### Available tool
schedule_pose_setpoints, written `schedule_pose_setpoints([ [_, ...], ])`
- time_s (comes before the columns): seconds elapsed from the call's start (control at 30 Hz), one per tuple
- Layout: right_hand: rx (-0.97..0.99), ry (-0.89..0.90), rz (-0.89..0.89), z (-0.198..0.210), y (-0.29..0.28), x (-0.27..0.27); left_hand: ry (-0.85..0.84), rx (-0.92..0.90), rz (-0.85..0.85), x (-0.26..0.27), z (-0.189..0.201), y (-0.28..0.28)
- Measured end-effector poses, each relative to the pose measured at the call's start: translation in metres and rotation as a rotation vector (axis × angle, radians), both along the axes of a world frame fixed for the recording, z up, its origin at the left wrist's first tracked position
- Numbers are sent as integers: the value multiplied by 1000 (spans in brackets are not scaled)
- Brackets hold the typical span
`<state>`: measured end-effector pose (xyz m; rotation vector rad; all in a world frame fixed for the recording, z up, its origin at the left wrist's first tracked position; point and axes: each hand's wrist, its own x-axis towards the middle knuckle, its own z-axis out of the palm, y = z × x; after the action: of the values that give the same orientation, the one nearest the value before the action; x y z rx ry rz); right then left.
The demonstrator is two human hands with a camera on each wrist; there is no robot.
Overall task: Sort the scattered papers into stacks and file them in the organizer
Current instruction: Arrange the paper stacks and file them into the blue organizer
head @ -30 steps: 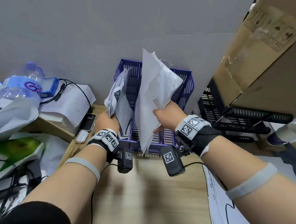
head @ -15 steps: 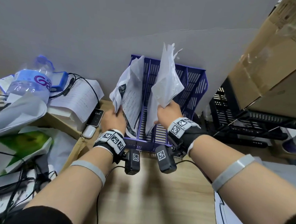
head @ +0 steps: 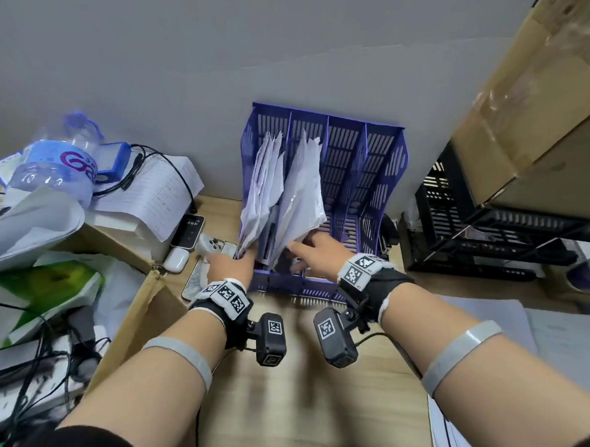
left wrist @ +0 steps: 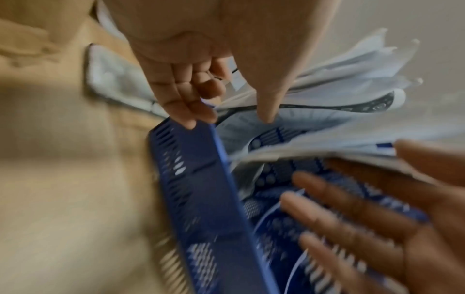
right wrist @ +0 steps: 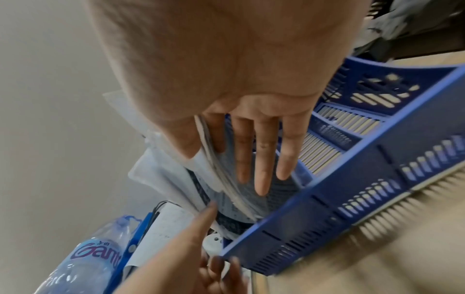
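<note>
A blue slotted organizer (head: 374, 179) stands upright against the grey wall. One white paper stack (head: 263, 187) sits in its leftmost slot and a second stack (head: 302, 189) in the slot beside it. My left hand (head: 230, 264) is at the foot of the left stack; its fingers (left wrist: 186, 111) hang loosely curled on the organizer's side wall (left wrist: 201, 179), the thumb straight against the sheets. My right hand (head: 314, 255) is at the foot of the second stack, with straight spread fingers (right wrist: 261, 159) lying flat on the paper (right wrist: 226, 179). The two right slots hold nothing.
A water bottle (head: 56, 163), cables, a phone (head: 188, 231) and an earbud case (head: 175, 261) crowd the left side. A black wire rack (head: 491, 226) under a big cardboard box (head: 549, 100) stands to the right. More sheets (head: 554, 336) lie on the desk at right.
Both stacks were held up above the organizer; now they stand down inside its two left slots. Both hands have dropped to the slot fronts and loosened their grip.
</note>
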<state>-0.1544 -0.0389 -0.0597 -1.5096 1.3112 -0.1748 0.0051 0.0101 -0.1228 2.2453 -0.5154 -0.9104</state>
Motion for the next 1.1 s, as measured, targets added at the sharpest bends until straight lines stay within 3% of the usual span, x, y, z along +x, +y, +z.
schedule_pose_setpoints([
  [0.17,81,-65,-73,-19,26,-62,151,157,-239,-70,-30,20],
  [0.3,114,127,-205,-44,52,-154,558,273,-468,-154,-50,26],
  [0.47,135,416,-427,-67,81,-283,637,292,-758,-237,-57,23],
  [0.63,189,526,-569,-79,104,-373,587,342,-879,-302,-90,10],
  [0.8,259,556,-649,-98,111,-422,415,399,-840,-340,-73,8],
  [0.87,280,563,-648,-102,111,-433,327,386,-814,-349,-78,7],
  [1.1,339,617,-473,-118,102,-448,285,263,-835,-374,-90,11],
])
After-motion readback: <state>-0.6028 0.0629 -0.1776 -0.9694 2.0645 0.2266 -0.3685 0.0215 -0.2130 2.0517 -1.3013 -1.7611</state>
